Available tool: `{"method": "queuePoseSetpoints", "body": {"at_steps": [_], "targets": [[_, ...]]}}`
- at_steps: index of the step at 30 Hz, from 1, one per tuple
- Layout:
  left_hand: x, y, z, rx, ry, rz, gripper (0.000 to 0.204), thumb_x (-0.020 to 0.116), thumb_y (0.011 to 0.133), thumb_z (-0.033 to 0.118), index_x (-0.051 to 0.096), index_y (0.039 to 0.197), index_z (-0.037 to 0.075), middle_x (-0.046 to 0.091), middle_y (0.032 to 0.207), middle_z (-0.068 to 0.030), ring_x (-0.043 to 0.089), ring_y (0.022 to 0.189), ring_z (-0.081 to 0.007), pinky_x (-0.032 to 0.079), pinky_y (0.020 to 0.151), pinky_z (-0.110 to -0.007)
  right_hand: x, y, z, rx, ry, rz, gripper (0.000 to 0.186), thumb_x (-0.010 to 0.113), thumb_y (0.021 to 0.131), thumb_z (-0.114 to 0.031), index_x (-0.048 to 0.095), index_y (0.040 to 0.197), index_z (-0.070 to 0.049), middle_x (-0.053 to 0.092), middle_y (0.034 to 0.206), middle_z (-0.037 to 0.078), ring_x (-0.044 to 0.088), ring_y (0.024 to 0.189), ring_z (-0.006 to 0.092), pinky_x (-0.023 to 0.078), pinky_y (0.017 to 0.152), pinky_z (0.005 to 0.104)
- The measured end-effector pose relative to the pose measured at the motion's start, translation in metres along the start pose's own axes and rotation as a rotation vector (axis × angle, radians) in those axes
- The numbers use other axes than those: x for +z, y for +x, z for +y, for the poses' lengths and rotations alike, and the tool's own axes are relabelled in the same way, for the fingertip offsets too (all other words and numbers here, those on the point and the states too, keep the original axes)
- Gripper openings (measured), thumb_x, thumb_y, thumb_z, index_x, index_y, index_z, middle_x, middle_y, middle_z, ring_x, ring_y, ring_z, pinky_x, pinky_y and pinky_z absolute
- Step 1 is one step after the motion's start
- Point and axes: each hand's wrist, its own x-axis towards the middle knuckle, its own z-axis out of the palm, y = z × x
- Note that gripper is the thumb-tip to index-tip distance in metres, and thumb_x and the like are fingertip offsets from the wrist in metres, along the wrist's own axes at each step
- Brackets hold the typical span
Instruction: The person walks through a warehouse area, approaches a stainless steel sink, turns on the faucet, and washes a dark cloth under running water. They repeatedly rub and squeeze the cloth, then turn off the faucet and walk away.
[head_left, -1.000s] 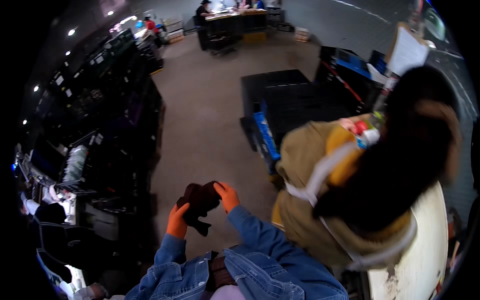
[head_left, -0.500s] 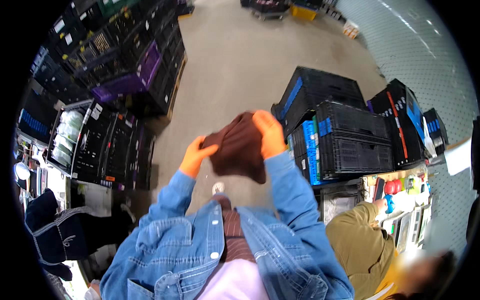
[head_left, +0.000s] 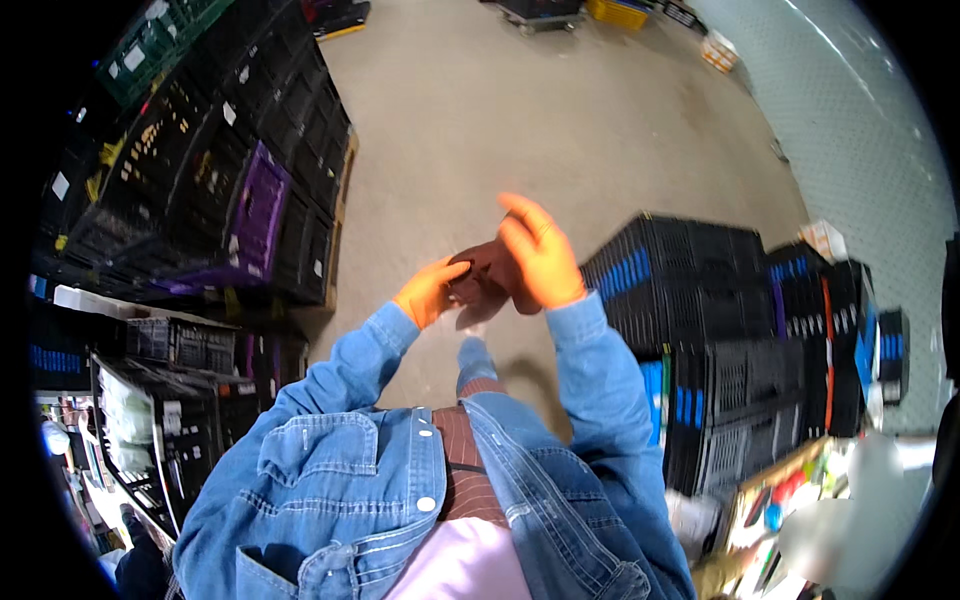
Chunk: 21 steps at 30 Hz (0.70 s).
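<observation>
1. Brown cloth (head_left: 497, 273) is at 12 o'clock, between hands.
2. Left hand (head_left: 426, 293), cloth's 9 o'clock: fingers pinch its edge.
3. Right hand (head_left: 543, 260), cloth's 2 o'clock: fingers mostly straight, touching cloth; can't tell grip.

Crumpled dark-brown cloth (head_left: 492, 277) in mid-air

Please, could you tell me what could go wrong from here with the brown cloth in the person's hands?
The brown cloth might drop onto the floor: it hangs above it, pinched by the gloved left hand, while the grip of the right hand is unclear.
The right sleeve might brush the stacked black crates, which appear close beside it.
</observation>
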Motion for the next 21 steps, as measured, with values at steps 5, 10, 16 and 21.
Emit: {"method": "queuePoseSetpoints", "body": {"at_steps": [5,10,16,21], "targets": [[-0.070,0.093,0.125,0.217,-0.328,-0.060,0.060,0.040,0.086,0.051,0.037,0.128,0.007,0.045,0.125,-0.0127,0.047,0.111,-0.0252,0.044,0.088,-0.042,0.056,0.163,0.031,-0.102,-0.216,-0.446,0.048,0.052,0.084,-0.022,0.040,0.127,-0.006,0.049,0.119,0.015,0.048,0.110,0.0248,0.038,0.092,0.0328],[-0.117,0.155,0.272,0.258,-0.527,-0.083,0.064,0.041,0.085,0.054,0.037,0.126,0.006,0.037,0.132,-0.0171,0.036,0.123,-0.0307,0.035,0.099,-0.044,0.078,0.345,0.038,0.020,-0.141,-0.659,0.049,0.052,0.083,-0.018,0.037,0.129,-0.007,0.055,0.111,0.014,0.055,0.101,0.0240,0.044,0.085,0.0320],[-0.284,0.307,0.384,0.515,-0.547,0.192,0.044,0.048,0.089,0.033,0.043,0.122,0.005,0.050,0.117,-0.0147,0.052,0.103,-0.0242,0.046,0.085,-0.038,0.122,0.570,0.119,-0.074,0.031,-0.561,0.052,0.054,0.080,-0.008,0.035,0.128,-0.001,0.057,0.104,0.017,0.058,0.089,0.0223,0.046,0.080,0.0323],[-0.376,0.397,0.550,0.484,0.256,0.659,0.032,0.058,0.081,0.023,0.051,0.102,0.000,0.058,0.094,-0.0094,0.057,0.084,-0.0173,0.047,0.071,-0.030,0.108,0.752,0.143,0.041,-0.040,-0.360,0.035,0.056,0.084,-0.007,0.049,0.118,-0.002,0.061,0.097,0.007,0.057,0.090,0.0128,0.043,0.082,0.0259]]}}
